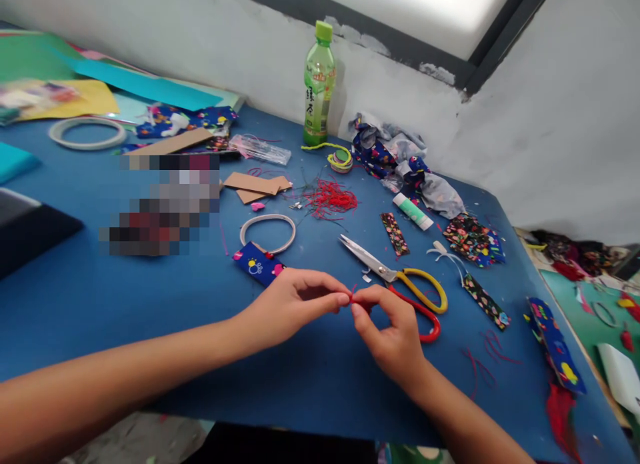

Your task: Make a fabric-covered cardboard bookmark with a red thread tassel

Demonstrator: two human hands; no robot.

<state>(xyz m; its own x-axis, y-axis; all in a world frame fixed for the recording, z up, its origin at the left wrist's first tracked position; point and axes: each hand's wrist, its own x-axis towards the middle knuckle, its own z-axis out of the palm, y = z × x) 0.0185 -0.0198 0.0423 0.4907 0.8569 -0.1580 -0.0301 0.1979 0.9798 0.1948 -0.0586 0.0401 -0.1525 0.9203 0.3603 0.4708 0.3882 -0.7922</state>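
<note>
My left hand [303, 301] and my right hand [393, 327] meet above the near part of the blue table. Thumb and forefinger of each are pinched on a thin red thread [353, 292], most of which is hidden by the fingertips. Just behind my left hand lies a blue patterned fabric strip [259, 263], with a white tape ring [269, 217] touching its far end. Scissors [383, 267] with one yellow and one red handle rest partly open beyond my right hand. More pieces of red thread [483, 367] lie to the right of it.
A green bottle [319, 91] stands by the wall. Around the table [165, 304] are a tangle of red threads [333, 197], cardboard strips [255, 184], a glue stick [413, 212], crumpled fabric [390, 151] and a tasselled fabric strip [556, 344] at the right edge. A dark object [33, 231] sits at left.
</note>
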